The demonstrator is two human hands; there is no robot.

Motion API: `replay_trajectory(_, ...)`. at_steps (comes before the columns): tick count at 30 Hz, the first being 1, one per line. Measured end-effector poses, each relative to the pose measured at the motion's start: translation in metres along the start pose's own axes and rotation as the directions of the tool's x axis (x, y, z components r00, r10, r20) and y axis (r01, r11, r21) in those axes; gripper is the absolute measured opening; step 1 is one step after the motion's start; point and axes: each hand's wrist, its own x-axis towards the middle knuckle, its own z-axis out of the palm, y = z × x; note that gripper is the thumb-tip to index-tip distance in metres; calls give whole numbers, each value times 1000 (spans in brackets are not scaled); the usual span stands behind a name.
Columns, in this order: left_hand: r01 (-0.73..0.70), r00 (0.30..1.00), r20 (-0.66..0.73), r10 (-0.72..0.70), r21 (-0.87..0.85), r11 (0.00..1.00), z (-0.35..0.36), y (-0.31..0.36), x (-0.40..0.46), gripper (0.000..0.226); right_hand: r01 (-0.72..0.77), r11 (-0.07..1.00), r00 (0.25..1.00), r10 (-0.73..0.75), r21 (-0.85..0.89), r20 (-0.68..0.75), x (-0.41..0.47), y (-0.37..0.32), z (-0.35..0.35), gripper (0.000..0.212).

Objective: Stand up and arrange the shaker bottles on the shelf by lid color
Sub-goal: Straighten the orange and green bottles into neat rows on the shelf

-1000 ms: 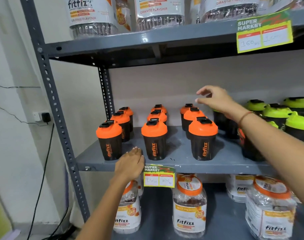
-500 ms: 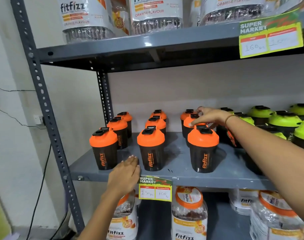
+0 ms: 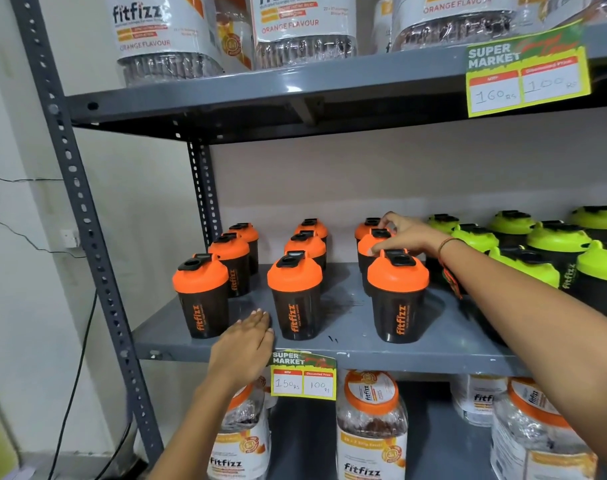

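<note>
Black shaker bottles with orange lids stand upright in three columns on the left of the grey shelf (image 3: pixel 347 317); the front ones are at the left (image 3: pixel 201 296), the middle (image 3: pixel 295 292) and the right (image 3: pixel 397 292). Green-lidded shaker bottles (image 3: pixel 558 240) stand grouped on the right. My right hand (image 3: pixel 407 235) reaches in from the right, its fingers and thumb curled over the lid of the middle orange-lidded bottle (image 3: pixel 366 245) in the right column. My left hand (image 3: pixel 241 351) lies flat on the shelf's front edge between the two front left bottles and holds nothing.
Large Fitfizz jars (image 3: pixel 163 32) fill the shelf above, and more jars (image 3: pixel 371 427) stand on the shelf below. Price tags hang on the front edges (image 3: pixel 304 375) (image 3: pixel 527 77). A perforated metal upright (image 3: pixel 84 216) frames the left side. Cables run along the wall.
My right hand came down from above the orange bottles and closed over the lid of the middle one in the right column. The view moved closer. My left hand stayed on the shelf edge.
</note>
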Motion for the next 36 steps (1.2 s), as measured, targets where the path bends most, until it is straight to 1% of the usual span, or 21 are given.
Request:
replay_trajectory(6, 8, 1000, 11, -8, -7, 1000, -1, 1, 0, 69, 6, 1000, 999, -8, 27, 49, -3, 0, -2, 71)
replay_trajectory(8, 10, 1000, 12, -10, -8, 1000, -1, 2, -1, 69, -18, 997, 996, 12, 69, 93, -2, 0, -4, 72)
replay_trajectory(10, 9, 1000, 7, -9, -9, 1000, -1, 1, 0, 70, -34, 987, 993, 16, 158, 114, 3, 0, -8, 75)
replay_trajectory(11, 9, 1000, 3, -9, -12, 1000, -1, 1, 0, 71, -30, 977, 997, 14, 213, 75, 7, 0, -11, 75)
replay_trajectory(13, 7, 1000, -7, -7, -17, 1000, 0, 0, 0, 74, 1, 963, 994, 28, 270, -102, 17, -1, -19, 70)
replay_trajectory(15, 0, 1000, -21, -1, -19, 1000, 0, 0, 0, 78, 21, 979, 964, 34, 203, -263, 28, -2, -25, 62)
replay_trajectory(16, -7, 1000, -30, 7, -24, 1000, 0, 0, -1, 83, 12, 989, 955, 32, 148, -294, 34, -2, -27, 58)
replay_trajectory(17, -14, 999, -35, 13, -26, 1000, -1, 0, -1, 88, -2, 995, 955, 31, 97, -294, 40, -3, -27, 54)
replay_trajectory(19, -20, 999, -45, 19, -26, 999, -1, -1, 0, 92, -33, 999, 971, 36, 18, -238, 52, -5, -24, 51)
replay_trajectory(22, -19, 996, -84, 15, -43, 999, 1, -2, 1, 91, -67, 997, 991, 61, -42, -122, 66, -7, -14, 56)
replay_trajectory(25, -24, 994, -104, 19, -41, 999, 4, -4, 1, 87, -77, 992, 996, 71, -102, -62, 76, -10, -9, 61)
replay_trajectory(28, -29, 994, -109, 26, -24, 999, 5, -6, 2, 84, -101, 985, 995, 99, -142, -19, 84, -10, -4, 60)
replay_trajectory(30, -31, 993, -114, 28, -21, 999, 5, -6, 2, 82, -106, 986, 994, 109, -127, 16, 90, -8, -1, 61)
replay_trajectory(36, -37, 990, -135, 35, -14, 999, 7, -8, 2, 78, -97, 995, 992, 94, 29, 84, 99, 0, -5, 64)
